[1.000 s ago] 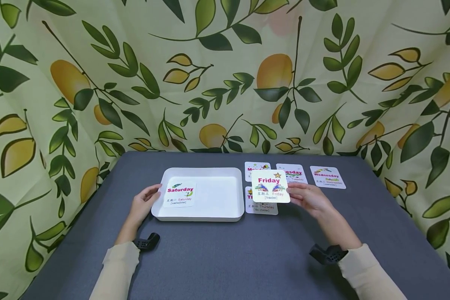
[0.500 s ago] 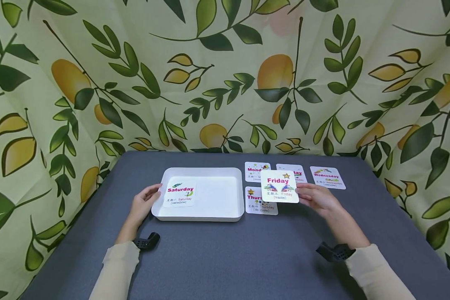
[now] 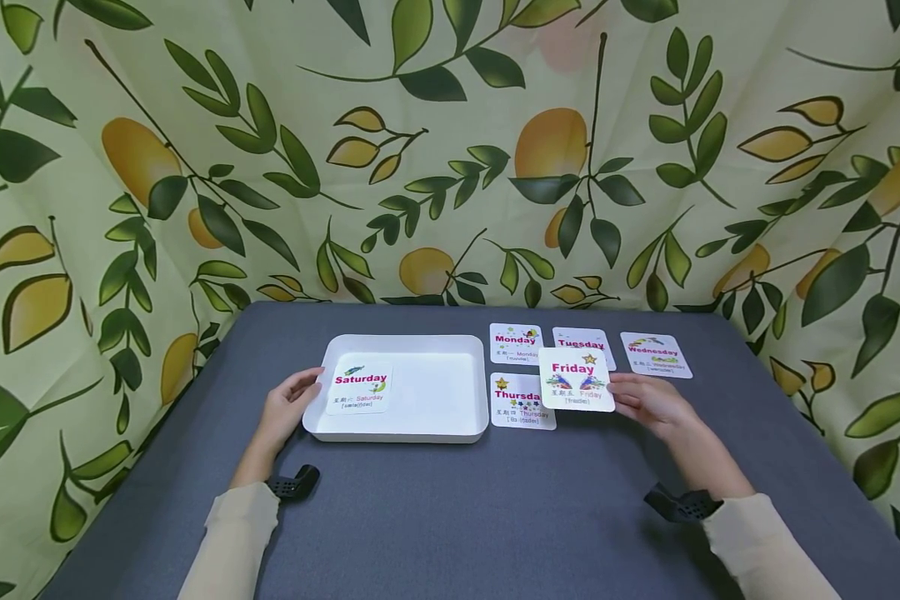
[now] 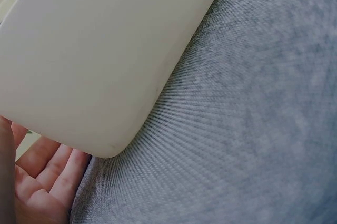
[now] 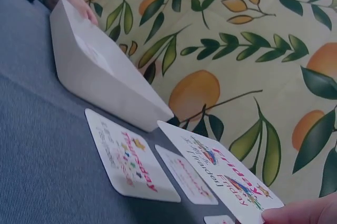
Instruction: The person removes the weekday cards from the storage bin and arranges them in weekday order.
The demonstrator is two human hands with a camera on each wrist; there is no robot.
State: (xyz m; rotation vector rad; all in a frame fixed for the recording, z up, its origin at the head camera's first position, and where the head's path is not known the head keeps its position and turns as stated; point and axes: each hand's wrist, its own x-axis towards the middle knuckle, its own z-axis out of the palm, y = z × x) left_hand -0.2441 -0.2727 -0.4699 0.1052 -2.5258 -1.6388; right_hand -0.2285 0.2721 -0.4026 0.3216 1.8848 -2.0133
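My right hand pinches the Friday card at its right edge, with the thumb on its printed face. In the right wrist view the card is raised above the cloth. It overlaps the right part of the Thursday card and the lower part of the Tuesday card in the head view. My left hand grips the left end of the white tray; the left wrist view shows its fingers bent at the tray's corner. Inside the tray, on the left, lies the Saturday card.
Right of the tray, the Monday card lies in the back row with Tuesday, and the Wednesday card ends that row. Thursday lies in front of Monday. A grey cloth covers the table. Behind hangs a leaf-patterned curtain.
My right hand has carried the Friday card to the right and slightly nearer, uncovering Monday and most of Thursday. The left hand and the tray have stayed in place.
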